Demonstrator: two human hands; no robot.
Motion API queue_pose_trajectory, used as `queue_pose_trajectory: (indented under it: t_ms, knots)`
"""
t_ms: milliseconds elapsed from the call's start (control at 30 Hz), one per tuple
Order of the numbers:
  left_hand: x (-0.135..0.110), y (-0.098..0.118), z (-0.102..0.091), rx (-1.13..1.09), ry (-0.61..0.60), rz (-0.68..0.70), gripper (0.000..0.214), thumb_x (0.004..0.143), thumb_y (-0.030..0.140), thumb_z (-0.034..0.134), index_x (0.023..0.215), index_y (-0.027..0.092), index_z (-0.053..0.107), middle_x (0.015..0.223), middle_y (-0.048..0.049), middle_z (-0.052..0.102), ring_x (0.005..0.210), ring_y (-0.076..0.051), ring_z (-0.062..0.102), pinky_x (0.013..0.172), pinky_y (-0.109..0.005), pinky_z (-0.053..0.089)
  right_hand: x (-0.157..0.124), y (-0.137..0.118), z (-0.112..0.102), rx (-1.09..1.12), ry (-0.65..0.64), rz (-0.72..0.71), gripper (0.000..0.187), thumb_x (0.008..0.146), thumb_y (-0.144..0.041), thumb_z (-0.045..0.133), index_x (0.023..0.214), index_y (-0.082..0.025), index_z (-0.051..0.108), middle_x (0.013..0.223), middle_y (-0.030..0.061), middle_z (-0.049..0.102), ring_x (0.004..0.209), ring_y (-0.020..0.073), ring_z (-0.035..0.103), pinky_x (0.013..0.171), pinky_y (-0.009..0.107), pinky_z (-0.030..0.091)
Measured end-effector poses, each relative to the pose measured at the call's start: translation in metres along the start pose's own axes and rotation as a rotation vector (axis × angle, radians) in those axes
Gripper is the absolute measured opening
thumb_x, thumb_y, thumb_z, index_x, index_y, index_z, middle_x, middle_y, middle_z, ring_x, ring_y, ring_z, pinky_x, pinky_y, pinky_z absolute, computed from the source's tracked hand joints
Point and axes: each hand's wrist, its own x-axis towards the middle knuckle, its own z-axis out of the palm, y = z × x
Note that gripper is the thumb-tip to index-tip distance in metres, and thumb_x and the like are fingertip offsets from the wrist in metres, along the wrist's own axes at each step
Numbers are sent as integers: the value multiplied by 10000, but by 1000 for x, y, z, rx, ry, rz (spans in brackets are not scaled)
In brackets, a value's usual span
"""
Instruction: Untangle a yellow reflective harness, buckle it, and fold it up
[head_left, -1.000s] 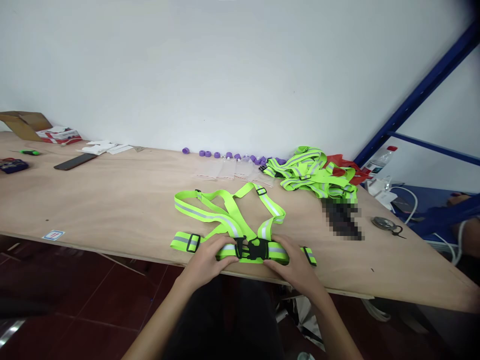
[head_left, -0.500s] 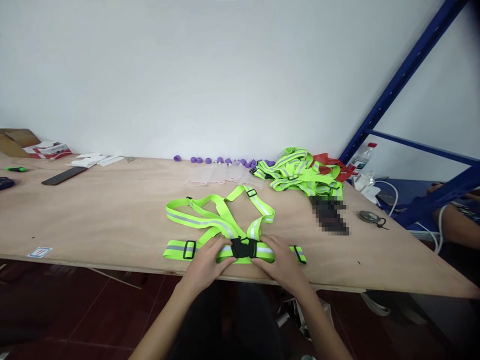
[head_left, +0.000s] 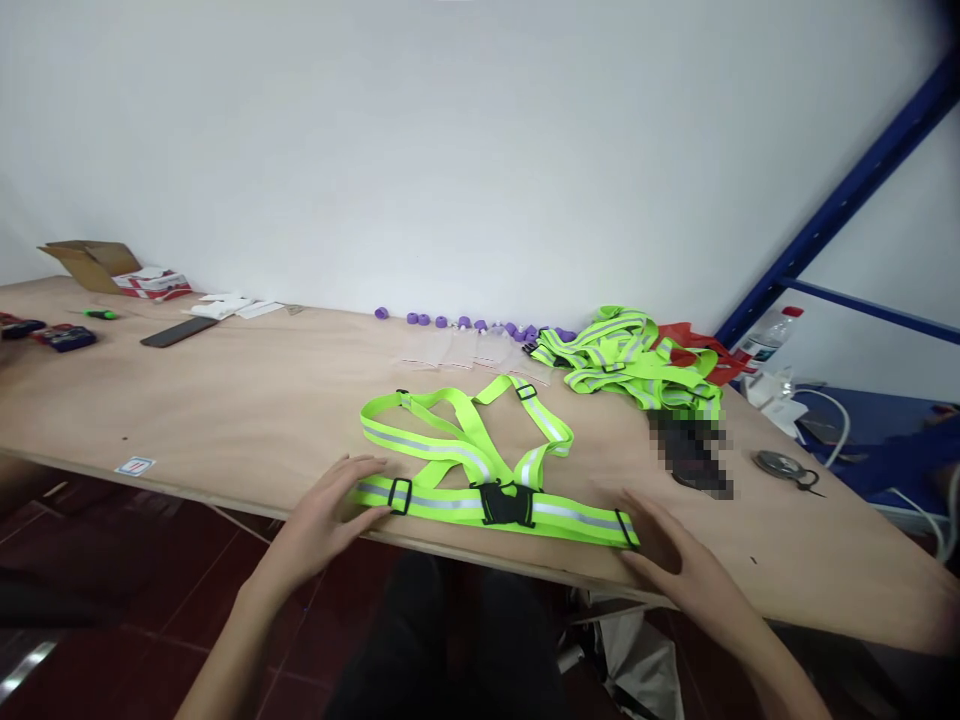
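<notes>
A neon-yellow reflective strap harness (head_left: 465,450) lies flat near the front edge of the plywood table (head_left: 247,400). Its waist band runs left to right with a black buckle (head_left: 507,503) clipped together at the middle. My left hand (head_left: 330,505) rests at the band's left end, fingers stretched out flat and touching it. My right hand (head_left: 675,560) lies at the band's right end, fingers also spread flat on the table. Neither hand grips anything.
A heap of more yellow harnesses (head_left: 626,360) and a red bag (head_left: 694,340) sit at the back right. Purple caps (head_left: 465,322) and clear bags (head_left: 465,348) line the wall. A phone (head_left: 178,331), a cardboard box (head_left: 90,262), a water bottle (head_left: 769,335) and a blue rack (head_left: 847,200) are around.
My hands have slid apart from the buckle to the two ends of the waist band, which now lies stretched out straight. The buckle halves, apart a second ago, are joined.
</notes>
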Motion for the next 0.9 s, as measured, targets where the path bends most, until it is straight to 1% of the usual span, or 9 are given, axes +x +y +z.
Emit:
queue_pose_trajectory:
  t_ms: [133,267,333,400,467,567,700,800,900]
  knots:
    - [-5,-7,-4,7,-52,-20,474,947,452,628,1391,308,543,1415,-65,604,1340,-268,540,1127,-474,455,4,3,-7,74,-99,6,536,835,-577,676,1278,-274,689,1355,82,680,1293,352,601,1124,517,465]
    - [5,1,1,71,-154,80,497,953,427,635,1429,337,521,1440,-47,599,1386,-252,494,1236,-528,281,12,-3,-10,73,-115,27,539,789,-626,712,1184,-261,745,1303,95,709,1241,355,634,1098,510,490]
    - [14,2,4,112,-207,151,503,946,409,652,1428,331,534,1427,-46,611,1367,-253,511,1249,-538,240,14,-8,-12,59,-117,21,543,783,-642,712,1167,-259,752,1288,102,713,1231,350,638,1090,504,496]
    - [21,0,8,148,-253,217,462,940,384,663,1388,300,585,1380,-58,643,1314,-259,555,1236,-529,272,16,-16,-16,46,-139,2,517,797,-642,702,1148,-267,757,1274,99,715,1220,337,644,1081,489,504]
    - [27,-4,10,172,-277,266,407,938,362,663,1334,275,637,1338,-73,665,1261,-268,589,1195,-501,351,18,-25,-22,31,-162,-22,490,819,-646,680,1136,-281,762,1264,92,713,1206,319,651,1065,461,518]
    - [32,-7,7,172,-276,295,417,938,352,652,1350,283,638,1333,-80,663,1240,-280,594,1120,-452,446,22,-36,-33,-25,-159,-66,499,828,-670,653,1129,-291,770,1232,98,712,1162,306,672,1021,428,546]
    - [32,-4,-10,152,-302,281,460,969,365,607,1427,342,572,1380,-50,638,1264,-271,583,1118,-442,452,27,-47,-47,-134,-149,-135,485,834,-660,637,1120,-296,781,1206,106,710,1113,306,688,984,415,564]
    - [28,-3,-22,128,-292,242,431,979,398,587,1408,363,591,1380,-37,640,1275,-273,580,1099,-431,472,28,-55,-53,-170,-215,-173,420,863,-588,624,1134,-307,780,1203,101,706,1104,297,685,976,408,565]
    - [24,-6,-27,103,-272,198,406,974,419,586,1373,355,628,1341,-46,661,1252,-276,598,1060,-406,507,28,-61,-54,-178,-279,-180,382,878,-540,613,1132,-310,782,1190,102,705,1099,297,680,970,410,566]
